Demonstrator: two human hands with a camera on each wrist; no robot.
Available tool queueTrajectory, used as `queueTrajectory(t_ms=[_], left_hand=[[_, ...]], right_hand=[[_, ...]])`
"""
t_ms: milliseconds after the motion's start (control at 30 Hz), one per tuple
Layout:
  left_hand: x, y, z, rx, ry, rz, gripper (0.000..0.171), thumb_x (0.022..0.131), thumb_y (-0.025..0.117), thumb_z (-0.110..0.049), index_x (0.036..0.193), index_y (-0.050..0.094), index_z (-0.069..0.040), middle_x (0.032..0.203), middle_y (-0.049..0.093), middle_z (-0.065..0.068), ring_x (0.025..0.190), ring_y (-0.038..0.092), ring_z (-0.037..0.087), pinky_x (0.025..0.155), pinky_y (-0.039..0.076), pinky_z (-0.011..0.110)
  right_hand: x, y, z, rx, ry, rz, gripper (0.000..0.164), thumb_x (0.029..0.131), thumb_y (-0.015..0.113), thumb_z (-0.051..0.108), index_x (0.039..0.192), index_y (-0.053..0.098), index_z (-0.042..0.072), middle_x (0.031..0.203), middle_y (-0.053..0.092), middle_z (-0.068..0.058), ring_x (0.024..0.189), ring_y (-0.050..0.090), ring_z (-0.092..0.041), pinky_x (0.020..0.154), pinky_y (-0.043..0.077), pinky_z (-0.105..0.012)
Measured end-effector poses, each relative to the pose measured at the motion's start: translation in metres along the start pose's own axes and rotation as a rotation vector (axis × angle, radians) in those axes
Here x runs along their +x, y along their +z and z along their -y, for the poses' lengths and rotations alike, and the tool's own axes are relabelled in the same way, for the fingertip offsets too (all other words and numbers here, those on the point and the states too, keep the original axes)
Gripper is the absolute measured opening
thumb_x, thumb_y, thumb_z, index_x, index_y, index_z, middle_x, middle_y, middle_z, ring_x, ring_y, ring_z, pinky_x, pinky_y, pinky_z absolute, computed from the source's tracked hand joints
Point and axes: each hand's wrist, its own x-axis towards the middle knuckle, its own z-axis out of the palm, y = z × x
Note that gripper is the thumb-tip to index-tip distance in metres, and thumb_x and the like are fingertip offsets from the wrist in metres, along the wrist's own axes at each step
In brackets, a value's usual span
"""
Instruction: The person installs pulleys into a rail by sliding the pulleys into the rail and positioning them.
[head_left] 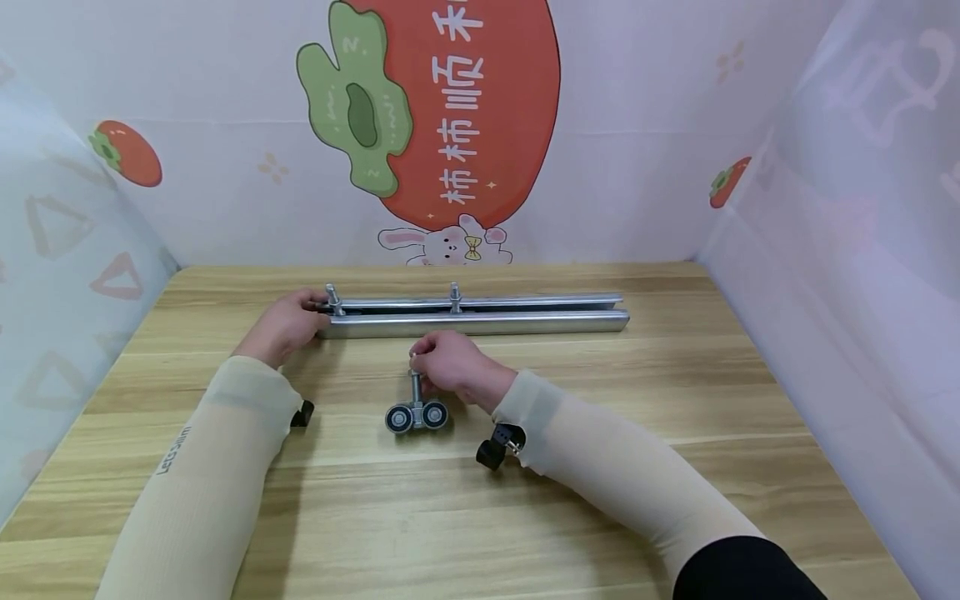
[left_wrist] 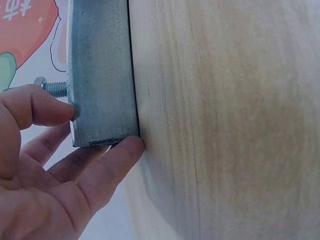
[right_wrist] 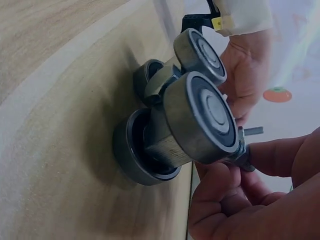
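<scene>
A long metal channel track (head_left: 480, 323) lies across the table with its slot facing up. One threaded bolt (head_left: 333, 299) stands up from the slot at the left end, another bolt (head_left: 455, 297) near the middle. My left hand (head_left: 288, 327) holds the track's left end, thumb at the upper edge and fingertips around the end face, as the left wrist view shows. In front of the track, my right hand (head_left: 455, 367) pinches the bolt end of a four-wheeled roller trolley (head_left: 417, 415). Its wheels (right_wrist: 207, 112) point toward me, low over the table.
The wooden table (head_left: 600, 517) extends around the track. A printed white backdrop (head_left: 630, 167) rises behind its rear edge, with fabric walls at both sides. A small black wrist camera (head_left: 495, 450) hangs under the right sleeve, close over the table.
</scene>
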Motion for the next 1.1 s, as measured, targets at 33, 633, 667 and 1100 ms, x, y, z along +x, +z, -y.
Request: queueTrajectory(t_ms=[33, 633, 667, 1100], left_hand=[[0.000, 0.000, 0.000, 0.002, -0.002, 0.000, 0.053, 0.100, 0.050, -0.008, 0.151, 0.035, -0.003, 0.147, 0.035, 0.026, 0.120, 0.043, 0.037, 0.097, 0.046, 0.048], [-0.002, 0.002, -0.001, 0.002, -0.013, 0.008, 0.055, 0.101, 0.047, -0.009, 0.154, 0.031, -0.003, 0.150, 0.033, 0.024, 0.125, 0.040, 0.038, 0.100, 0.045, 0.050], [-0.001, 0.002, -0.001, 0.004, -0.013, 0.008, 0.055, 0.101, 0.046, -0.009, 0.154, 0.031, -0.003, 0.150, 0.033, 0.024, 0.124, 0.040, 0.038, 0.100, 0.045, 0.050], [0.000, 0.001, 0.001, 0.008, 0.003, 0.011, 0.055, 0.102, 0.047, -0.009, 0.154, 0.030, -0.002, 0.149, 0.033, 0.026, 0.123, 0.041, 0.037, 0.099, 0.045, 0.049]], right_hand=[[-0.001, -0.001, 0.001, -0.025, -0.027, -0.005, 0.021, 0.098, 0.060, 0.003, 0.119, 0.060, -0.001, 0.098, 0.062, -0.009, 0.086, 0.064, -0.030, 0.076, 0.057, -0.041], [-0.019, -0.014, 0.014, -0.552, -0.350, -0.012, 0.015, 0.093, 0.066, 0.013, 0.108, 0.065, 0.013, 0.104, 0.062, 0.003, 0.089, 0.057, -0.013, 0.076, 0.048, -0.029], [-0.019, -0.015, 0.013, -0.585, -0.356, -0.003, 0.015, 0.092, 0.066, 0.014, 0.107, 0.065, 0.013, 0.102, 0.063, 0.004, 0.089, 0.056, -0.012, 0.076, 0.048, -0.028], [-0.022, -0.026, 0.014, -0.749, -0.367, 0.046, 0.005, 0.098, 0.066, 0.022, 0.097, 0.066, 0.017, 0.085, 0.062, 0.004, 0.072, 0.054, -0.013, 0.061, 0.046, -0.026]])
